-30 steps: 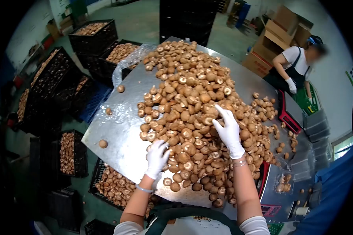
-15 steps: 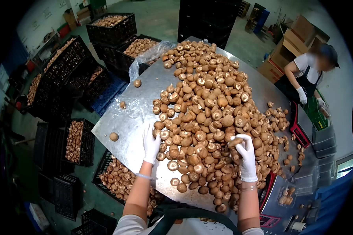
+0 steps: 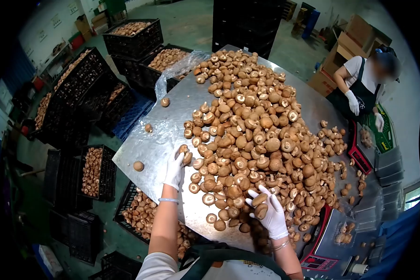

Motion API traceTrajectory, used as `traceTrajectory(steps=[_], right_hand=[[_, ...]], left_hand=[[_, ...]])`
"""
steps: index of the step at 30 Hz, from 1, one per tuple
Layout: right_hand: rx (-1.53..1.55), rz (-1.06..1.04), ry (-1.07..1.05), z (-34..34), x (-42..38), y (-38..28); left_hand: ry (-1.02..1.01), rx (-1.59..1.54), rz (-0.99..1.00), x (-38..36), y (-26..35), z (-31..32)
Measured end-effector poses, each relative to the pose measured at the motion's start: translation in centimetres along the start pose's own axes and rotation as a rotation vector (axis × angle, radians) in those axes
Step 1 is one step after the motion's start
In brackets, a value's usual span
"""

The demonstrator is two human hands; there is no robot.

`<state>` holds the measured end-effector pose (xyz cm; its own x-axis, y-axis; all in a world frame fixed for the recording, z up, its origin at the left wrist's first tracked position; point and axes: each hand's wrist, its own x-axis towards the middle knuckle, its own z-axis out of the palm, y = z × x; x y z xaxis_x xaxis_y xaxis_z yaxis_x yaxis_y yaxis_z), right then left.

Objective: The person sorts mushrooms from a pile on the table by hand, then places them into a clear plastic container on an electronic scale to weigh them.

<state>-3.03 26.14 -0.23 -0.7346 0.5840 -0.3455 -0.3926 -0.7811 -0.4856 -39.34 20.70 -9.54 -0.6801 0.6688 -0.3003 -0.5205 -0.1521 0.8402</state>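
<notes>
A large heap of brown mushrooms (image 3: 252, 121) covers much of the metal table (image 3: 140, 144). My left hand (image 3: 174, 169), in a white glove, is at the heap's left edge with its fingers closed on mushrooms (image 3: 185, 155). Near the front of the heap, my right hand (image 3: 271, 213), also gloved, is turned palm up and holds mushrooms (image 3: 260, 206) against its fingers. A lone mushroom (image 3: 138, 165) lies to the left of my left hand.
Black crates of mushrooms (image 3: 92, 170) stand on the floor at left, and another (image 3: 140, 212) sits below the table edge. Clear plastic film (image 3: 172, 70) drapes the back left edge. A co-worker (image 3: 359, 88) stands at right beside a green crate (image 3: 383, 135). A red-framed scale (image 3: 319, 242) is at front right.
My right hand has moved down and left, turning palm up with mushrooms in it. My left hand has moved slightly up and left and has taken hold of mushrooms. The co-worker's hands have shifted.
</notes>
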Motion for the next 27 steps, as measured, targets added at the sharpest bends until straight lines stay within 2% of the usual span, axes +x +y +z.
traceTrajectory(steps=[1,3,4,7,12,14,15,17,18,20,22,24,25,26,27], right_hand=[[0.019,0.019,-0.025,0.8,0.0,0.2],[-0.048,0.046,-0.051,1.3,0.1,0.8],[-0.113,0.063,-0.071,1.6,0.1,1.1],[-0.154,0.1,-0.066,3.1,0.5,1.8],[-0.273,0.121,-0.068,4.4,0.9,2.9],[-0.303,0.123,-0.063,5.0,0.9,3.2],[-0.342,0.113,-0.047,5.2,1.0,3.4],[-0.435,0.114,-0.046,5.9,1.2,3.7],[-0.381,0.125,-0.072,5.8,1.4,4.0],[-0.382,0.117,-0.062,5.5,1.7,4.8],[-0.335,0.13,-0.076,3.8,1.7,5.1],[-0.238,0.155,-0.048,4.5,1.1,4.9],[-0.239,0.152,-0.046,3.9,1.4,4.9],[-0.257,0.162,-0.038,2.8,1.7,5.0],[-0.274,0.172,-0.022,2.0,1.4,5.0]], left_hand=[[0.007,0.0,0.002,0.0,-0.5,-1.0],[-0.179,-0.425,-0.138,0.4,-1.8,-3.6],[-0.16,-0.551,-0.143,-0.8,-1.4,-2.7],[-0.288,-0.745,-0.24,-1.7,-2.0,-3.3],[-0.34,-0.802,-0.267,-4.5,-0.4,-0.7],[-0.271,-0.644,-0.242,-6.3,0.0,0.9],[-0.352,-0.46,-0.125,-7.5,0.2,1.9],[-0.426,-0.29,-0.152,-11.5,2.3,4.8],[-0.46,-0.162,-0.095,-13.0,2.9,5.7],[-0.519,-0.238,-0.179,-14.2,2.9,5.5],[-0.598,-0.069,-0.168,-16.0,6.1,3.8],[-0.915,0.026,-0.034,-14.4,6.6,-1.5],[-0.932,0.118,0.03,-13.8,7.4,-3.8],[-0.698,0.324,-0.07,-12.4,6.7,-7.5],[-0.424,0.318,-0.048,-12.5,9.3,-7.2]])
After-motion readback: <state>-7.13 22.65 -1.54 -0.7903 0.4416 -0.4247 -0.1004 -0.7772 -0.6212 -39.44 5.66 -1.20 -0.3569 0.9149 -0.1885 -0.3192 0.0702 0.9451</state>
